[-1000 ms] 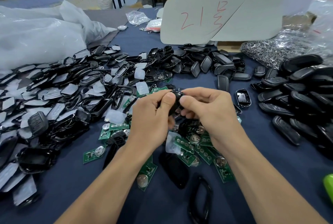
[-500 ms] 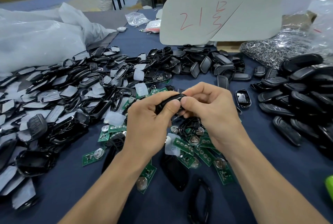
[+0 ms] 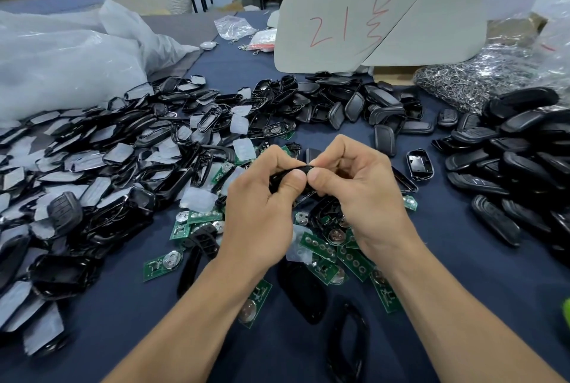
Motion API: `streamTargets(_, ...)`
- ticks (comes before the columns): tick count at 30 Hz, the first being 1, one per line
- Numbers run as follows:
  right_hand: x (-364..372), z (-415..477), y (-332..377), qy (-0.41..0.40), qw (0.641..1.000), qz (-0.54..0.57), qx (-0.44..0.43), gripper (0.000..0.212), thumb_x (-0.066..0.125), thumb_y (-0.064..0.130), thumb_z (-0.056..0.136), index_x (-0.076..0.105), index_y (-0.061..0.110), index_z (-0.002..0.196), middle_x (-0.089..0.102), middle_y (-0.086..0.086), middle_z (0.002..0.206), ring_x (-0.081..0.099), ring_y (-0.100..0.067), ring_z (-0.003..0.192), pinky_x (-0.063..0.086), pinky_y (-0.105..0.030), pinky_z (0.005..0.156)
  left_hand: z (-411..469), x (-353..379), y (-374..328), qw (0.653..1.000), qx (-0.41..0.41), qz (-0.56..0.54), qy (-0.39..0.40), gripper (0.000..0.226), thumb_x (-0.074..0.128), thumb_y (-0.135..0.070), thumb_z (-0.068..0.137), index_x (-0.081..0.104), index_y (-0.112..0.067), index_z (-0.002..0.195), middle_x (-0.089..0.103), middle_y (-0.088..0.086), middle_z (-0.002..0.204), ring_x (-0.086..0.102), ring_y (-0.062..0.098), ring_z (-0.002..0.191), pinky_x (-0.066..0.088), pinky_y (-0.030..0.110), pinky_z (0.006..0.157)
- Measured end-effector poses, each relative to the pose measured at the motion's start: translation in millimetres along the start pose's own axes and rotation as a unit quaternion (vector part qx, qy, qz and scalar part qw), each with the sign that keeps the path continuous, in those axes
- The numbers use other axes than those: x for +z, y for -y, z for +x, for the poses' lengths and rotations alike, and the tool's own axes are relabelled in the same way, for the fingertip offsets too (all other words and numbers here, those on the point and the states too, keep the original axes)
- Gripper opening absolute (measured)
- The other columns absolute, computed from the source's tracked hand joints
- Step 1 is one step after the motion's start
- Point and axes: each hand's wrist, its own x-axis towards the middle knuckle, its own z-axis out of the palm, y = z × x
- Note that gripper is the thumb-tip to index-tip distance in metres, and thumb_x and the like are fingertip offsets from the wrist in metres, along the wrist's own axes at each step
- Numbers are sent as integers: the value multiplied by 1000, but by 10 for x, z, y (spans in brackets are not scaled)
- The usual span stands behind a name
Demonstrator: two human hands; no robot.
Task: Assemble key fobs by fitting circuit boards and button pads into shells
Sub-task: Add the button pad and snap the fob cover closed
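Observation:
Above the middle of the table, my left hand (image 3: 262, 197) and my right hand (image 3: 361, 191) both pinch one black key fob shell (image 3: 293, 173), thumbs meeting on its near edge. Most of the shell is hidden by my fingers. Green circuit boards (image 3: 351, 262) with round coin cells lie scattered under and in front of my hands. A single board (image 3: 162, 264) lies to the left. Translucent button pads (image 3: 199, 199) are mixed into the black shell pile (image 3: 101, 167) on the left.
Closed black fobs (image 3: 509, 163) are heaped at the right. An open shell half (image 3: 420, 166) lies beside my right hand. Black frames (image 3: 348, 339) lie near the front edge. A grey board with red writing (image 3: 379, 12), white plastic bags (image 3: 61, 65) and a bag of metal rings (image 3: 481, 80) stand behind.
The shell has tipped from upright to lying sideways between my thumbs, and both hands have drawn slightly closer together. Nothing on the table has moved.

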Motion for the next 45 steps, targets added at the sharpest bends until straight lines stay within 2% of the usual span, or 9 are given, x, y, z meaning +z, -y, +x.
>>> streamTargets(7,-84,42,34,-27,999,-41,2,9,76,9,75,72,17,74,69,-9,70,61,-18,66,53,-35,67,55,33,-15,996,-45,-77,-14,12,71,-27,86,77,-37,90,74,-13,76,66,5,65,50,16,63)
streamTargets(12,-162,55,42,-29,994,-101,-28,26,78,-5,75,77,20,82,77,0,82,72,-18,79,59,-31,77,97,20,2,997,-11,-70,-13,23,79,-14,80,79,-34,93,80,-9,90,76,11,84,58,20,75)
streamTargets(16,-134,34,71,-12,997,-69,-39,29,80,-7,73,79,20,81,78,-4,82,74,-26,79,62,-37,74,80,7,-23,996,29,-89,6,13,75,-29,80,74,-38,90,77,-13,106,74,11,99,57,22,83)
streamTargets(22,-129,15,78,10,999,-32,-16,22,81,-11,74,75,10,79,76,-11,80,71,-22,75,61,-40,73,89,-3,-5,995,46,-87,25,17,69,-12,91,68,-30,87,72,-13,99,69,11,93,53,21,83)
streamTargets(26,-90,16,59,22,1000,-5,0,19,81,-14,75,71,1,79,72,-21,78,66,-19,71,58,-32,69,78,-11,15,993,53,-104,26,20,65,-7,91,66,-25,83,70,-14,93,65,7,87,52,18,79)
streamTargets(32,-21,-8,-28,-14,999,12,39,26,79,-19,71,71,7,69,70,-14,73,64,-22,68,57,-35,67,59,55,39,993,12,-119,17,27,62,-6,88,61,-25,70,68,-14,84,62,5,83,51,17,76)
streamTargets(37,-39,16,7,-9,1000,-5,28,24,80,-7,79,77,17,75,75,-4,72,69,-14,68,56,-26,67,121,25,43,987,-49,-151,-18,9,75,-21,83,78,-29,81,76,-2,84,67,13,79,58,30,76)
streamTargets(40,-112,34,35,-36,999,-7,9,31,80,-11,77,78,19,74,76,-3,74,70,-14,69,57,-28,69,144,-9,20,982,-55,-180,-23,21,80,-11,75,83,-26,90,80,4,93,73,17,87,60,30,83)
streamTargets(45,-133,36,65,-37,999,20,-20,32,75,-22,73,76,9,80,78,-2,84,73,-14,78,60,-26,74,156,-11,-22,985,7,-171,-4,36,78,5,78,79,-31,82,80,-5,103,75,14,99,58,25,85)
